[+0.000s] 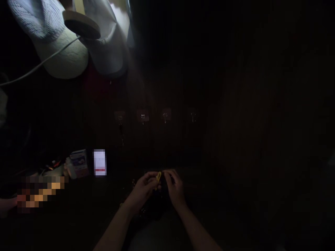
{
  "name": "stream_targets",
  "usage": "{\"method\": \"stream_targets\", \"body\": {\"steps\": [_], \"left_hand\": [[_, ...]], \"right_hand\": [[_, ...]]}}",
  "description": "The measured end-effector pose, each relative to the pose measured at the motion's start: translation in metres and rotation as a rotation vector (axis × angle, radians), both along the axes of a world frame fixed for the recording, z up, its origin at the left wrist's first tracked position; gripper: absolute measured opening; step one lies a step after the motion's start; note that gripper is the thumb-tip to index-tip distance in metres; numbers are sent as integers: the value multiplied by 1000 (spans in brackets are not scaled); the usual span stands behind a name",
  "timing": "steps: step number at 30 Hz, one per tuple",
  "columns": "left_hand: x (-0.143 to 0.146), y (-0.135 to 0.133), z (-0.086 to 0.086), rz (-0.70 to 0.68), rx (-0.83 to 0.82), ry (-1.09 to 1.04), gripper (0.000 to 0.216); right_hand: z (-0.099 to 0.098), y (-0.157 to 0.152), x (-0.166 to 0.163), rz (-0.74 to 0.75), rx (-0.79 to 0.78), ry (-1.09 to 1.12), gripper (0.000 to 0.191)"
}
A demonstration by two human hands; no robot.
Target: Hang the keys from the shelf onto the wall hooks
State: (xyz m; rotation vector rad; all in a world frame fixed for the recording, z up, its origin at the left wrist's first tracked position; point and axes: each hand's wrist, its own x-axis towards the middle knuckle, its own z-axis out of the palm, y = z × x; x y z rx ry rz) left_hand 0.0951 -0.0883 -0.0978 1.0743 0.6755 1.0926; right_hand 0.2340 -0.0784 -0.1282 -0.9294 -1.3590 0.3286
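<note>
Low in the middle of the dark head view, my left hand (142, 190) pinches a thin yellow loop (158, 176) that looks like cord or a strip. Part of the loop stands up above the thumb and fingers; the rest is hidden in the hand. My right hand (175, 186) is just to the right, its fingers bent and drawn together with the tips close to the loop. Whether those fingertips hold anything cannot be made out in the gloom. Small shiny bits (142, 210) lie near my left wrist.
Caps (62, 57) hang at upper left beside a round wooden piece (81, 25) and a white cable (39, 65). Several small metal hooks (165, 116) line the dark surface ahead. A box (79, 163) and a blurred bright rectangle (99, 162) stand at left.
</note>
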Motion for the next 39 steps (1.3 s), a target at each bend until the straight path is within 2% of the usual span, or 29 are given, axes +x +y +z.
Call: {"method": "stream_targets", "body": {"steps": [4, 7, 14, 21, 31, 39], "left_hand": [[-9, 0, 14, 52, 65, 77, 42], [-19, 5, 23, 160, 111, 104, 42], [-57, 37, 51, 549, 193, 77, 43], [-86, 62, 84, 734, 275, 112, 37], [-102, 91, 123, 841, 377, 73, 36], [-97, 104, 148, 876, 287, -19, 25]], "right_hand": [[-4, 5, 2, -33, -88, 51, 28], [-10, 11, 1, -41, -153, 54, 31], [-26, 20, -4, -3, -101, -49, 29], [-26, 20, -4, -7, -118, -88, 28], [-31, 22, -4, 14, -146, -107, 28], [-30, 22, -5, 5, -172, -119, 30]]}}
